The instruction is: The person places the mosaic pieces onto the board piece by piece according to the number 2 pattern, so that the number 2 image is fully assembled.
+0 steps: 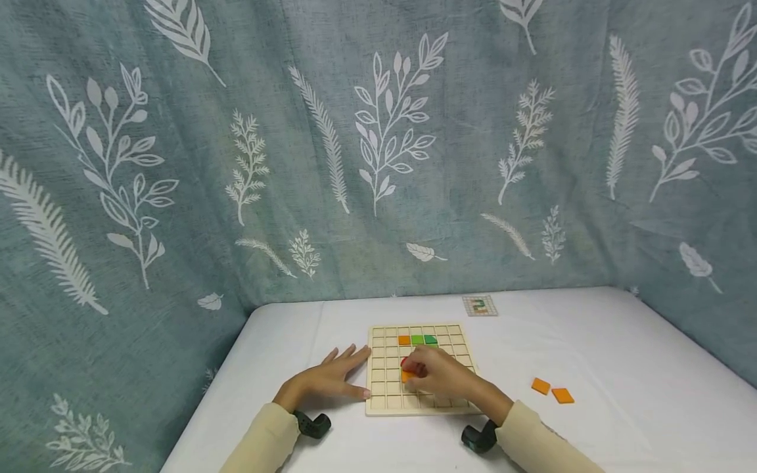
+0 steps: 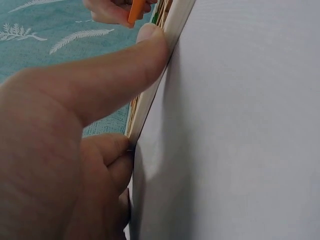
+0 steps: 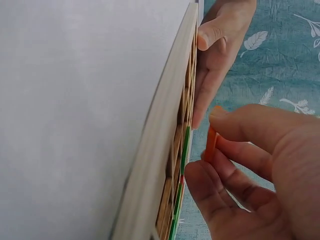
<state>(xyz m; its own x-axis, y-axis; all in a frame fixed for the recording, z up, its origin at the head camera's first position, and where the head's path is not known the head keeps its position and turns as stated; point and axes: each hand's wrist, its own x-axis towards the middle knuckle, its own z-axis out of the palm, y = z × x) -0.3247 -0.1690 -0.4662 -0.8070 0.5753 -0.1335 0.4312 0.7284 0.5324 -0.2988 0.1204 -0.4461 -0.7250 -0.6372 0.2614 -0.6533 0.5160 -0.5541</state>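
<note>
A pale wooden grid board lies on the white table. My right hand is over its middle, pinching an orange square tile between thumb and fingers, raised off the grid in the right wrist view. Along the board's left edge my left hand lies with fingers spread, thumb and fingertips touching the rim. Towards the back of the grid sit an orange tile, a light green tile and a darker green piece in a row. Part of a red piece shows beside my right fingers; that hand hides other cells.
Two loose orange tiles lie on the table to the right of the board. Behind the board is a small card with a coloured grid pattern. A patterned teal curtain hangs behind the table.
</note>
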